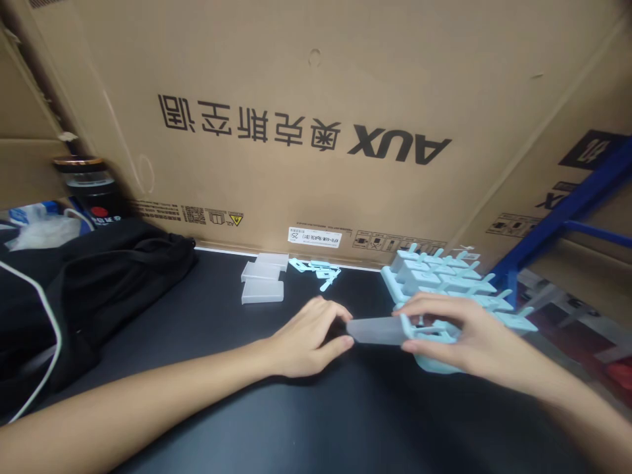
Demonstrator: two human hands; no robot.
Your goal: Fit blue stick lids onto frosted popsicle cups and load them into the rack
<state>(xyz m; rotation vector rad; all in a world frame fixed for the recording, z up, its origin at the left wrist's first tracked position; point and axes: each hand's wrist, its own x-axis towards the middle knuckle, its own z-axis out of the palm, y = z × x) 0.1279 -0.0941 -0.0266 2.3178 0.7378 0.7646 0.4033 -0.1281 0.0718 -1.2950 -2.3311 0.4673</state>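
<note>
Between my hands lies a frosted popsicle mold, held sideways, with a light blue rim at its right end. The closed tip of the mold is pinched by the thumb and fingers of my left hand. My right hand grips the rim end with thumb and fingers; its palm side is partly hidden. Right behind that hand stands a light blue popsicle mold rack with several stick handles pointing up. Three loose frosted mold sleeves overlap on the table, and several small blue sticks lie in a pile beside them.
A large cardboard box walls off the back of the black table. On the left are a dark cloth bag, a white cable and a dark jar. A blue metal frame rises at the right.
</note>
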